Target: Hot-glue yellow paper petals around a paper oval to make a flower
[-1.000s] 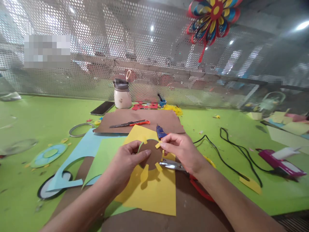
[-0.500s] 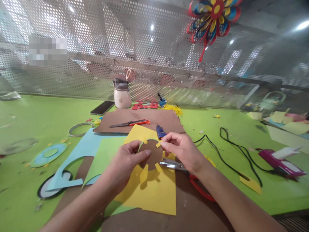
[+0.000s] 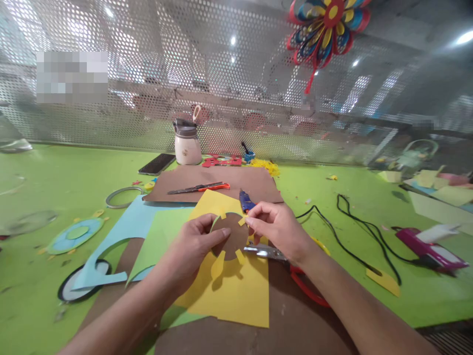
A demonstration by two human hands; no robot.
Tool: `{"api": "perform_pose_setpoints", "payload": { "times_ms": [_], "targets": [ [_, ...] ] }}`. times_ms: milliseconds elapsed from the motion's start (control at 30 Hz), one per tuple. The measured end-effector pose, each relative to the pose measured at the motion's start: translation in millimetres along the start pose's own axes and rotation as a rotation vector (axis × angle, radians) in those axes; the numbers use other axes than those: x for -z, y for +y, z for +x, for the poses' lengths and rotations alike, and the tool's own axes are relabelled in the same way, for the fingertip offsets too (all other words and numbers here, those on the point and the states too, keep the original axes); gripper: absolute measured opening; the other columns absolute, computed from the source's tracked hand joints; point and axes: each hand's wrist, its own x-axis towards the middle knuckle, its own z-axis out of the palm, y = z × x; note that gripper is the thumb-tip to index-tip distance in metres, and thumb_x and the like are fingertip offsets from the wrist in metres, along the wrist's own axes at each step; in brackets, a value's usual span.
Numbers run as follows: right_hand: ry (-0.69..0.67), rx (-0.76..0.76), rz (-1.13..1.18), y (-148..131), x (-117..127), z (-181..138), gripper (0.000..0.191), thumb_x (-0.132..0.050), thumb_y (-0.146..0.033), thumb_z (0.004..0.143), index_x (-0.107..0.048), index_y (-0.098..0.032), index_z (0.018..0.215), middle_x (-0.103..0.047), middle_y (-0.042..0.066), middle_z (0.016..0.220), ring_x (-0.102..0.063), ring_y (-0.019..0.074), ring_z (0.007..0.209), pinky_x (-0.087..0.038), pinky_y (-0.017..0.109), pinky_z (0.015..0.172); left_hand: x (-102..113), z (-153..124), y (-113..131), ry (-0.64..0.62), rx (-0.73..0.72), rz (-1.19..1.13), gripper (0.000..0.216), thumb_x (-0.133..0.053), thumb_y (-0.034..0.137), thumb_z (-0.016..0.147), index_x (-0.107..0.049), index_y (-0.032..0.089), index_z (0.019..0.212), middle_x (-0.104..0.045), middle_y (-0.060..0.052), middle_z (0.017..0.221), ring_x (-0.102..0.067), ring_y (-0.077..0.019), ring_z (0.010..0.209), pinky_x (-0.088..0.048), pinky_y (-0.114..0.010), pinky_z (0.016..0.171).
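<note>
Since a second ago: hardly anything shifts; both my hands stay on the disc, and its lower tabs ride a touch higher over the sheet beneath.
Left hand (image 3: 192,244): closed on the left edge of the round brown paper disc (image 3: 231,237), thumb across its face and fingers behind, holding it up off the sheet.
Right hand (image 3: 281,229): thumb and forefinger pinched together on the small yellow paper tab (image 3: 243,221) at the disc's upper-right rim.
Tab against disc: it touches the rim on my right hand's side, and its long axis runs outward from the disc's centre, up and to the right. My right hand is the nearer one; my left sits across the disc from it.
Other yellow tabs (image 3: 218,265): they stick out at the top left and along the bottom of the rim.
Under the hands: the large yellow paper sheet (image 3: 240,296), overlapping a light green paper sheet (image 3: 162,236) and a pale blue paper sheet (image 3: 129,224) to its left.
Red-handled metal scissors (image 3: 266,252): just below my right hand, blades pointing left toward the disc, handles partly hidden by my forearm.
Blue glue gun (image 3: 245,200): just beyond my right fingertips.
Further back: a brown paper sheet (image 3: 254,185) carries an orange-handled utility knife (image 3: 199,188).
Off to the right: a black cord (image 3: 347,246) snakes over the green table top (image 3: 55,182).
</note>
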Motion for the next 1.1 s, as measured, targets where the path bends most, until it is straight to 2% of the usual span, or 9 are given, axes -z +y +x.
{"api": "perform_pose_setpoints", "payload": {
  "times_ms": [100, 333, 533, 767, 867, 933, 1000, 1033, 1100],
  "targets": [
    [0.004, -0.001, -0.002, -0.3, 0.2, -0.4, 0.015, -0.066, -0.03, 0.073, -0.06, -0.016, 0.069, -0.058, 0.0, 0.062, -0.055, 0.0127, 0.056, -0.05, 0.026, 0.048, -0.3, 0.0, -0.2, 0.002, 0.012, -0.008, 0.017, -0.07, 0.026, 0.069, -0.059, 0.015, 0.078, -0.066, -0.006, 0.07, -0.06, -0.0171, 0.059, -0.046, -0.027, 0.055],
    [-0.016, 0.003, 0.048, -0.6, 1.8, 0.1, 0.015, -0.067, -0.029, 0.074, -0.059, -0.016, 0.073, -0.058, 0.0, 0.065, -0.057, 0.0137, 0.059, -0.051, 0.026, 0.046, -0.2, 0.6, -0.7, 0.006, -0.018, -0.005, 0.015, -0.069, 0.024, 0.07, -0.059, 0.014, 0.074, -0.064, -0.002, 0.064, -0.056, -0.013, 0.054, -0.043, -0.023, 0.052],
    [-0.002, -0.002, 0.122, -1.9, 2.5, -0.8, 0.018, -0.066, -0.032, 0.076, -0.058, -0.016, 0.078, -0.058, 0.0, 0.07, -0.058, 0.0129, 0.06, -0.05, 0.024, 0.047, 0.2, 0.7, -0.9, 0.012, -0.01, -0.028, 0.015, -0.068, 0.025, 0.071, -0.059, 0.015, 0.074, -0.064, -0.002, 0.065, -0.058, -0.0138, 0.055, -0.045, -0.025, 0.053],
    [0.091, 0.001, 0.106, 1.7, 3.1, 3.2, 0.027, -0.06, -0.041, 0.08, -0.057, -0.015, 0.075, -0.058, 0.001, 0.072, -0.056, 0.0113, 0.056, -0.048, 0.025, 0.048, 1.6, -1.1, 3.8, -0.016, 0.029, -0.131, 0.017, -0.07, 0.026, 0.07, -0.063, 0.014, 0.082, -0.07, -0.007, 0.074, -0.066, -0.0221, 0.064, -0.051, -0.032, 0.06],
    [0.17, 0.159, -0.069, 0.8, 6.2, 1.5, 0.018, -0.06, -0.034, 0.081, -0.059, -0.016, 0.086, -0.059, 0.004, 0.078, -0.059, 0.0154, 0.068, -0.052, 0.03, 0.059, 4.6, -1.4, 6.2, -0.043, 0.044, -0.214, 0.019, -0.068, 0.023, 0.073, -0.064, 0.013, 0.088, -0.072, -0.012, 0.083, -0.068, -0.0248, 0.07, -0.053, -0.037, 0.068],
    [0.233, 0.39, -0.282, -3.2, 6.3, -3.0, 0.016, -0.06, -0.024, 0.08, -0.061, -0.018, 0.095, -0.059, 0.006, 0.091, -0.059, 0.0187, 0.083, -0.051, 0.035, 0.075, 7.1, -0.9, 6.7, -0.045, 0.037, -0.244, 0.017, -0.066, 0.021, 0.074, -0.064, 0.013, 0.089, -0.072, -0.014, 0.086, -0.068, -0.0246, 0.07, -0.052, -0.038, 0.07],
    [0.243, 0.615, -0.452, -7.8, 3.6, -8.7, 0.02, -0.058, -0.016, 0.08, -0.063, -0.019, 0.099, -0.056, 0.008, 0.102, -0.056, 0.0204, 0.096, -0.046, 0.038, 0.087, 9.6, 0.2, 6.4, -0.036, 0.019, -0.253, 0.015, -0.066, 0.019, 0.075, -0.064, 0.012, 0.087, -0.072, -0.013, 0.085, -0.068, -0.0227, 0.069, -0.052, -0.036, 0.07],
    [0.233, 0.678, -0.489, -9.4, 1.5, -11.3, 0.02, -0.057, -0.014, 0.08, -0.063, -0.019, 0.098, -0.055, 0.008, 0.104, -0.054, 0.0207, 0.099, -0.044, 0.038, 0.089, 10.6, 0.8, 6.2, -0.033, 0.012, -0.256, 0.014, -0.066, 0.019, 0.075, -0.065, 0.011, 0.086, -0.072, -0.013, 0.084, -0.067, -0.0217, 0.068, -0.052, -0.035, 0.069],
    [0.212, 0.656, -0.463, -9.5, -2.9, -14.1, 0.015, -0.055, -0.015, 0.082, -0.064, -0.019, 0.094, -0.056, 0.008, 0.099, -0.055, 0.0203, 0.096, -0.044, 0.037, 0.087, 12.1, 2.0, 5.7, -0.038, -0.001, -0.267, 0.013, -0.066, 0.019, 0.075, -0.064, 0.011, 0.085, -0.071, -0.011, 0.081, -0.066, -0.0204, 0.068, -0.052, -0.032, 0.067]
  ]
}}
